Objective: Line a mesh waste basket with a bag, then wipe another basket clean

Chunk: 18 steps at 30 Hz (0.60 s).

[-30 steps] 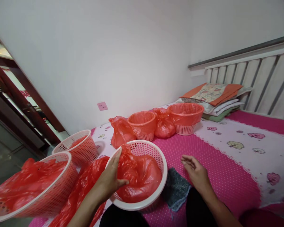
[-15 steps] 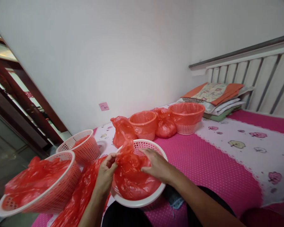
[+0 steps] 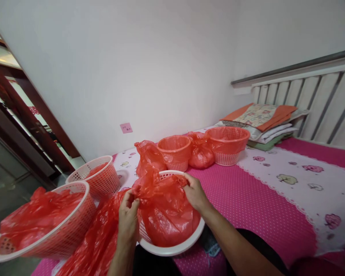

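Observation:
A red plastic bag (image 3: 168, 218) lies inside a white plastic basket (image 3: 172, 251) in front of my lap. My left hand (image 3: 128, 212) pinches the bag's gathered edge at the basket's left side. At the right rim, my right hand (image 3: 196, 193) grips the other side of the bag between thumb and fingers. The film is stretched between both hands and sags into the basket, hiding most of its floor. Just left of my left hand lies a loose heap of red plastic bags (image 3: 99, 234).
Two white baskets holding red bags, the nearer basket (image 3: 74, 226) and the farther basket (image 3: 103, 178), stand left. By the wall are a bag-lined basket (image 3: 174, 149), a larger lined basket (image 3: 227, 147) and tied red bags (image 3: 201, 153). Folded bedding (image 3: 260, 119) lies at the right.
My right hand has closed on the bag's right side, where it was open before. The bag is now spread wider across the basket. My left hand keeps its pinch and has moved slightly left.

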Available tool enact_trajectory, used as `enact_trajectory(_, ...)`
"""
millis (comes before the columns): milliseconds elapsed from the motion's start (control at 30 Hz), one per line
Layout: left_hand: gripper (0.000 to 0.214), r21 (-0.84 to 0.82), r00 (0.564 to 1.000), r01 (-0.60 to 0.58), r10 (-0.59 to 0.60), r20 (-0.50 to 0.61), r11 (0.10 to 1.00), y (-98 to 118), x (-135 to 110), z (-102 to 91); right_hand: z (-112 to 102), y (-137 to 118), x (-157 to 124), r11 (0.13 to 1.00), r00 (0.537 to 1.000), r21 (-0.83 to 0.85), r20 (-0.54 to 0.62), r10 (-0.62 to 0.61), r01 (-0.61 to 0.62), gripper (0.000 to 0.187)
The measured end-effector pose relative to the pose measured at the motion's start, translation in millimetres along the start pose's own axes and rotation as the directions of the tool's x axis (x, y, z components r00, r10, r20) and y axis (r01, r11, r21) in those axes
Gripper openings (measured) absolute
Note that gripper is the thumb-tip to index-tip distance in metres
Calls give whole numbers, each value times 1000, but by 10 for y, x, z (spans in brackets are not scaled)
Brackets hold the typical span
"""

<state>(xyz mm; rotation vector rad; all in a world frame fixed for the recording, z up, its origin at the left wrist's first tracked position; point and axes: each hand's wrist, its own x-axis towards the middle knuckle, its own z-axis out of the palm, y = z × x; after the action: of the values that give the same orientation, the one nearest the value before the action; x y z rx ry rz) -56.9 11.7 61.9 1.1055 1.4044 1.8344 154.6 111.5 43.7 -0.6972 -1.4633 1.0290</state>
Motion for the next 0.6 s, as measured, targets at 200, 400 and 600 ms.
enact_trajectory(200,104,193,969,-83,34,246,978,74,-43,136,17,-129,-48,997,981,-14,181,-72,76,36)
enact_trajectory(400,66,165,995,11,-27,95,986,-27,6,88,-33,-232,-104,974,961,214,245,-129,76,6)
enact_trajectory(600,58,-152,984,133,-149,-97,979,34,-99,25,-120,-261,-144,836,953,522,304,4,-170,19)
